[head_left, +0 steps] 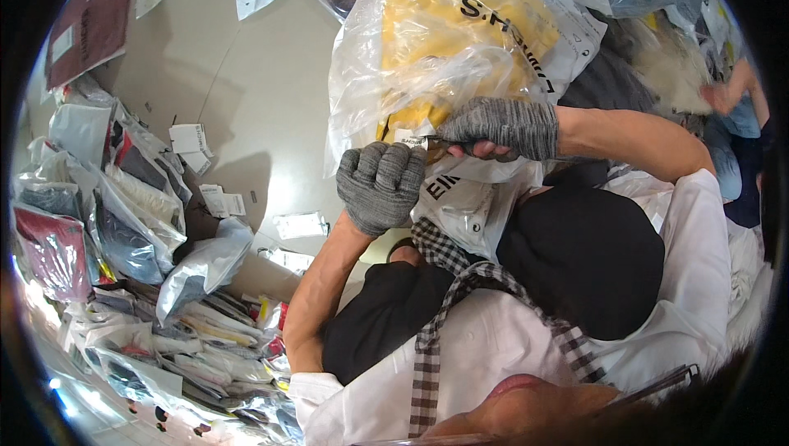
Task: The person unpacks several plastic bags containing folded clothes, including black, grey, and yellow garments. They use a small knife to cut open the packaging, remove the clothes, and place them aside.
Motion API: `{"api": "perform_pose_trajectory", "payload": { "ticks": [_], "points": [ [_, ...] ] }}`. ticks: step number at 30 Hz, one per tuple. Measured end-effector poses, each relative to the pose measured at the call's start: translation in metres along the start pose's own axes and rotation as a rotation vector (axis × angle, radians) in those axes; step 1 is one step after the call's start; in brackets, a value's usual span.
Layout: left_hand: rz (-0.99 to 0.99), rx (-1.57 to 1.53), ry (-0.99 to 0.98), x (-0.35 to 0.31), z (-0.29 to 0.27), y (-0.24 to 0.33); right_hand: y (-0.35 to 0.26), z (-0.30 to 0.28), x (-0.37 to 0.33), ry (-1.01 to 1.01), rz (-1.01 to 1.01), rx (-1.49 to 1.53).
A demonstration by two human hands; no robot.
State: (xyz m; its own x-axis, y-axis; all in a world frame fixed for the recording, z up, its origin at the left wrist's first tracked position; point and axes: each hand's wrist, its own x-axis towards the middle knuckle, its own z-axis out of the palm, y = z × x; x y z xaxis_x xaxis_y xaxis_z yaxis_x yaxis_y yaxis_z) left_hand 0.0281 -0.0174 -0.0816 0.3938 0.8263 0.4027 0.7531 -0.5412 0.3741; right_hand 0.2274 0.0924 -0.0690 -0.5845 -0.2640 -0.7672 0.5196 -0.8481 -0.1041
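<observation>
A yellow garment [448,10] lies in front of me, mostly inside a large clear plastic bag [355,76] whose opening is bunched toward me. At its near edge, a small white tag with dark print [408,138] shows between my hands. My left hand [382,187], in a grey knit glove, is closed with its fingertips at the tag. From the right, my right hand [503,129], also gloved, is closed in a pinch beside the tag. Something small and dark shows at its fingertips, too small to name. Bare fingertips poke out of this glove.
Several bagged garments [131,216] are heaped on the left. White tags [191,143] and a clear packet [301,225] lie on the pale floor [246,60]. Another white printed bag [468,203] rests against my lap. At the far right, another person's arm [731,92] reaches toward more bags.
</observation>
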Motion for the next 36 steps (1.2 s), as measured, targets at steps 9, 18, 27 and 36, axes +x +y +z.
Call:
{"api": "perform_pose_trajectory", "payload": {
  "ticks": [9,18,27,36],
  "points": [
    [0.031,-0.022,-0.040,-0.011,-0.003,-0.002,-0.006,-0.006,0.003,-0.017,0.144,-0.074],
    [0.003,-0.052,-0.015,-0.007,-0.001,-0.002,-0.006,-0.001,0.006,-0.089,0.162,-0.027],
    [-0.024,-0.055,-0.060,-0.007,-0.007,0.001,-0.002,0.011,0.011,-0.010,0.074,0.036],
    [0.012,-0.081,-0.034,-0.007,-0.006,0.005,0.005,0.029,-0.001,0.152,0.089,0.100]
  ]
}}
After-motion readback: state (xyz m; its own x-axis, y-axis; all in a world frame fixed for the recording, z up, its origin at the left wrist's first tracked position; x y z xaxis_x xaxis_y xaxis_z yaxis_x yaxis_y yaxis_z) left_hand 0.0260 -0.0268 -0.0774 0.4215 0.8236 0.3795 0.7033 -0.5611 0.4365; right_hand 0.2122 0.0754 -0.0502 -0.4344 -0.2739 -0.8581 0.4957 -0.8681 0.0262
